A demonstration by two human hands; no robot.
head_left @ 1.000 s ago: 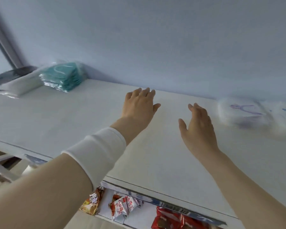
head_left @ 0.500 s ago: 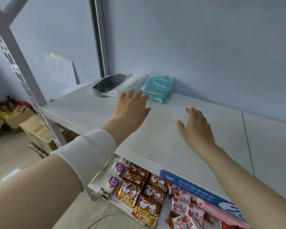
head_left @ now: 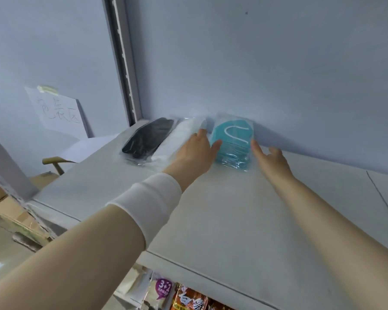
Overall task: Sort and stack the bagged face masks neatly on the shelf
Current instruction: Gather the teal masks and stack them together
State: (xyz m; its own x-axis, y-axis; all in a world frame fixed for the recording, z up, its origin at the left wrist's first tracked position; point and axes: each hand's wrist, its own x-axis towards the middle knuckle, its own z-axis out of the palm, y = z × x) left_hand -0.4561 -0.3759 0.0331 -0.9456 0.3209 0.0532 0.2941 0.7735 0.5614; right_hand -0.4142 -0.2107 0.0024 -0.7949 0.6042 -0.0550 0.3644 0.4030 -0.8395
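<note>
Top shelf: white, flat, back edge vs. the pale wall. Three clear-plastic packs in a row at the back-left corner, all lying flat:
- black mask bag far left
- white mask bag in the middle, right beside the black one
- teal mask bag on the right, just beside the white one, back end near the wall, white ear loop showing on top

Left hand open: fingers straight and together, palm down over the near end of the white mask bag. Thumb out to the right, tip against the left side of the teal mask bag. White cuff round the left forearm.

Right hand open too: fingers loosely spread, forefinger stretched fwd along the right side of the teal mask bag. At the plastic or just off it, can't tell. Nothing gripped on either side. Teal mask bag thus between both hands.

Around it:
- grey upright post at the shelf's back-left corner
- handwritten paper note taped to the wall beyond, approx. level w/ the shelf
- cardboard boxes on the floor, lower left
- snack packets on the level below, under the shelf's front edge
</note>
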